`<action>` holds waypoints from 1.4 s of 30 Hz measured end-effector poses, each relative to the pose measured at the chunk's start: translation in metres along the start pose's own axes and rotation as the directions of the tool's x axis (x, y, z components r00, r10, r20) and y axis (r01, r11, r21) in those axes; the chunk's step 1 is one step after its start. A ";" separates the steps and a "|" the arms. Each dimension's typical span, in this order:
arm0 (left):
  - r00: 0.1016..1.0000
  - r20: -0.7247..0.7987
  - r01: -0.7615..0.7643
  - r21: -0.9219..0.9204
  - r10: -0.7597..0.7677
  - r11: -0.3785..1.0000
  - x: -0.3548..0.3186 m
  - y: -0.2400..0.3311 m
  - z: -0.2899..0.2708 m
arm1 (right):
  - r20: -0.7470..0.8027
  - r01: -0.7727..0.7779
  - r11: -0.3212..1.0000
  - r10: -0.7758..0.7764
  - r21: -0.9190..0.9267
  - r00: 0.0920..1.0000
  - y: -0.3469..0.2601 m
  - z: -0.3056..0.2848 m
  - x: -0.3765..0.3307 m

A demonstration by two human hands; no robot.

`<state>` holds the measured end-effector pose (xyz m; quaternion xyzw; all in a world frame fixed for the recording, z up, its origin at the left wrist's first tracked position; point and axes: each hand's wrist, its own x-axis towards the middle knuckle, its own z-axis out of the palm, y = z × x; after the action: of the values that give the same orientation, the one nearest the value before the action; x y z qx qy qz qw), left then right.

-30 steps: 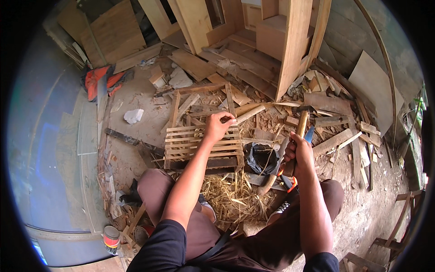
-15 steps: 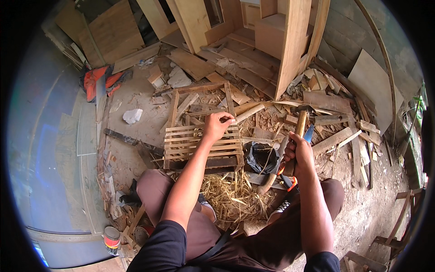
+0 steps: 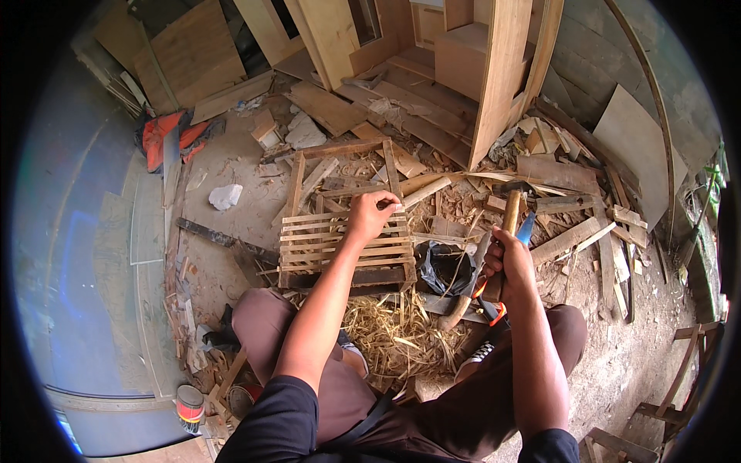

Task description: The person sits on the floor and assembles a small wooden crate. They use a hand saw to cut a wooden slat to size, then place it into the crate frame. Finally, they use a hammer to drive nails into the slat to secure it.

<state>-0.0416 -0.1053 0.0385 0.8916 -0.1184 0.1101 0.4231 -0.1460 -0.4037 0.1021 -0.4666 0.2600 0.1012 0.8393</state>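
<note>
A wooden frame (image 3: 390,166) lies on the ground before me, with thin slats (image 3: 309,240) laid across its near half. My left hand (image 3: 369,217) is over the right ends of the slats, thumb and finger pinched together at the frame's right rail. Whatever they pinch is too small to make out. To the right, my right hand (image 3: 505,261) is wrapped round the wooden handle of a hammer (image 3: 512,208), its dark head raised away from the frame. Beside that hand show a blue pointed piece (image 3: 526,229) and an orange-and-black handle (image 3: 492,310), partly hidden.
A black plastic bag (image 3: 441,266) sits right of the frame, with wood shavings (image 3: 397,332) between my feet. Offcuts (image 3: 567,238) are strewn at the right. Wooden cabinets (image 3: 502,85) stand at the back. A paint can (image 3: 190,405) is at the lower left.
</note>
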 end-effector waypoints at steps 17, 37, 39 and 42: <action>0.998 0.064 0.031 -0.041 -0.029 0.999 -0.001 0.007 0.000 | 0.002 0.001 0.997 -0.001 -0.080 1.000 0.002 0.004 -0.005; 0.997 0.041 0.066 -0.055 -0.064 0.996 0.000 0.005 0.001 | 0.523 0.581 0.383 -0.253 -0.718 0.814 0.052 0.051 -0.011; 0.998 0.036 0.057 -0.032 -0.056 0.998 0.000 0.007 -0.001 | 0.533 0.590 0.346 -0.252 -0.729 0.807 0.053 0.054 -0.010; 0.999 0.028 0.044 -0.028 -0.043 0.999 0.000 0.007 -0.002 | 0.542 0.601 0.329 -0.261 -0.728 0.799 0.054 0.055 -0.011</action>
<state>-0.0444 -0.1080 0.0448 0.8893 -0.1064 0.0870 0.4362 -0.1588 -0.3271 0.0921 -0.8557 -0.1099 0.0649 0.5015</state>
